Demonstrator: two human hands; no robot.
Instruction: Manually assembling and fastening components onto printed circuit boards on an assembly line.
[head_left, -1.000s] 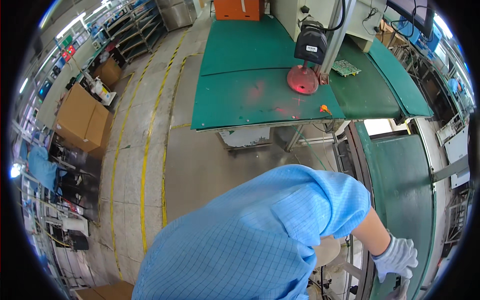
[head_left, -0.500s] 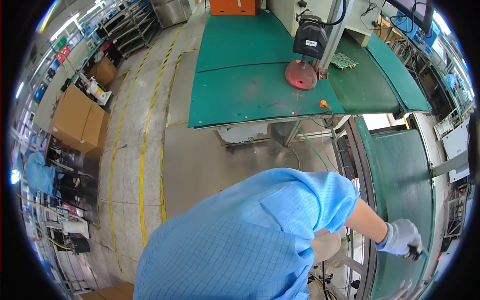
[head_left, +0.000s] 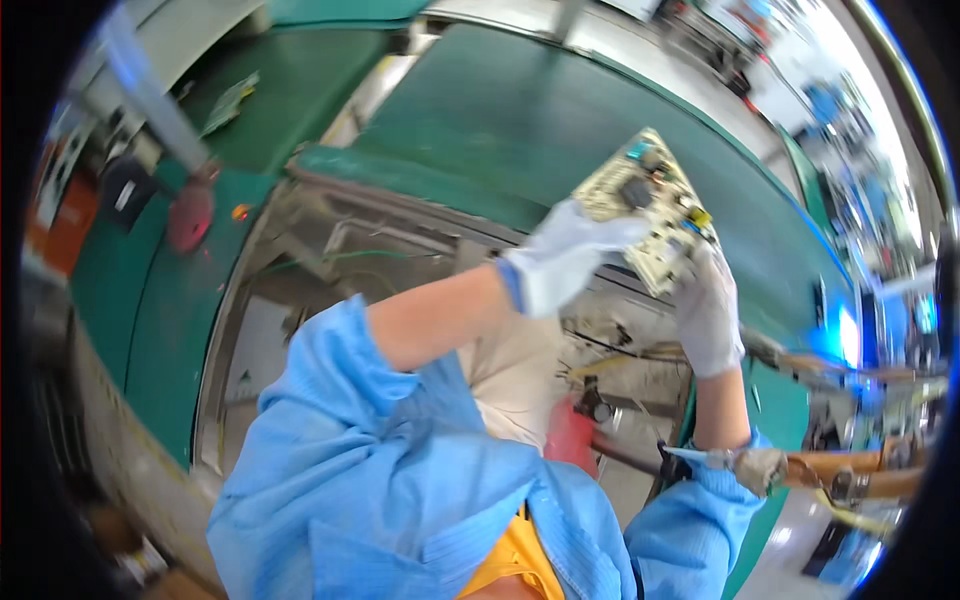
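A populated circuit board (head_left: 625,190), cream-coloured with dark, teal and yellow parts, is held tilted in front of me, above the edge of a green conveyor belt. My left hand (head_left: 568,255), in a white glove, grips its left and near side with the thumb over the face. On the board's right lower edge my right hand (head_left: 708,315), gloved too, is closed, its fingertips against the components. The undersides of the fingers are hidden, and the picture is somewhat blurred.
The green conveyor belt (head_left: 480,120) runs beyond my hands. At the left stand a green-topped table (head_left: 170,310), a scanner stand with a reddish round base (head_left: 190,215), and another circuit board (head_left: 232,103). Pipes (head_left: 840,470) cross near my right arm.
My view has swung to the right, toward the conveyor. The circuit board has come into view, held by both gloved hands; earlier one hand reached over the belt with a small dark part.
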